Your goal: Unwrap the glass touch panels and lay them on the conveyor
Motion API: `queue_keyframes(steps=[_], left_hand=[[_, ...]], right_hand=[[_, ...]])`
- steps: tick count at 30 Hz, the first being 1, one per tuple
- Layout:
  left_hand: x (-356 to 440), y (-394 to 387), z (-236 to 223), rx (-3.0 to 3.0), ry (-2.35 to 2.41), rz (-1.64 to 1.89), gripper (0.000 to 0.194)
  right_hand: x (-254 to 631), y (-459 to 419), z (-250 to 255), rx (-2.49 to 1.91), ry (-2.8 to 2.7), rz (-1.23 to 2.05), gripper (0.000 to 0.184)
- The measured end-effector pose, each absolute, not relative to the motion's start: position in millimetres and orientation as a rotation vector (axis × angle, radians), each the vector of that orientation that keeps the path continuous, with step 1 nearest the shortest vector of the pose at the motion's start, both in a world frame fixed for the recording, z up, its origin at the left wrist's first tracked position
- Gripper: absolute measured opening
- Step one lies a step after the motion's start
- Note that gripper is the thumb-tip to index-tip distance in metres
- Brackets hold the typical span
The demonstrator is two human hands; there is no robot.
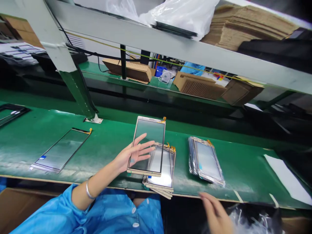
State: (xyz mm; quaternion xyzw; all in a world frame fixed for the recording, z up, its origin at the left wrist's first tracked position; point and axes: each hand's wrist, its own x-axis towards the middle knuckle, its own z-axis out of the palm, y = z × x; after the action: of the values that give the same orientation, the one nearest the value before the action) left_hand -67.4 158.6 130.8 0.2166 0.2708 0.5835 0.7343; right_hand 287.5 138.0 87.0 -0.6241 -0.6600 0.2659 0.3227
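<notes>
My left hand has its palm turned up and its fingers spread, seen through a clear touch screen panel. The panel rests on that hand, tilted toward me, with a pale frame, black border and small orange flex tab. It overlaps a loose stack of similar panels at the bench's front edge. My right hand is low at the right, below the bench edge, partly cut off and blurred. Whether its fingers hold anything is unclear. Crumpled clear plastic lies beside it.
Plastic-wrapped panels are stacked to the right, near a white sheet. A single panel lies left on the green bench. A slanted post and a shelf beam stand ahead. Cardboard lies on the shelf.
</notes>
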Motion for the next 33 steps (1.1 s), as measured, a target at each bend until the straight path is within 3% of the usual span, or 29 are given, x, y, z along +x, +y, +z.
queue_keyframes(steps=[3,6,24,29,33], left_hand=[[-58.3,147.7,138.3,0.551,0.626,1.322,0.058],[-57.0,136.3,142.3,0.622,0.631,1.381,0.054],[-56.4,119.3,140.8,0.790,0.729,1.560,0.046],[-60.6,135.1,112.9,0.627,0.666,1.427,0.053],[-56.7,139.6,85.2,0.443,0.480,1.265,0.063]], right_hand=[[212.5,147.0,106.4,-1.307,-1.883,1.110,0.033],[165.2,157.7,117.2,-1.149,-1.982,1.219,0.032],[133.5,162.6,128.6,-0.852,-2.482,0.546,0.024],[85.6,183.4,155.3,-0.613,-2.330,0.958,0.018],[50.8,245.9,200.5,-0.673,-1.970,1.265,0.018]])
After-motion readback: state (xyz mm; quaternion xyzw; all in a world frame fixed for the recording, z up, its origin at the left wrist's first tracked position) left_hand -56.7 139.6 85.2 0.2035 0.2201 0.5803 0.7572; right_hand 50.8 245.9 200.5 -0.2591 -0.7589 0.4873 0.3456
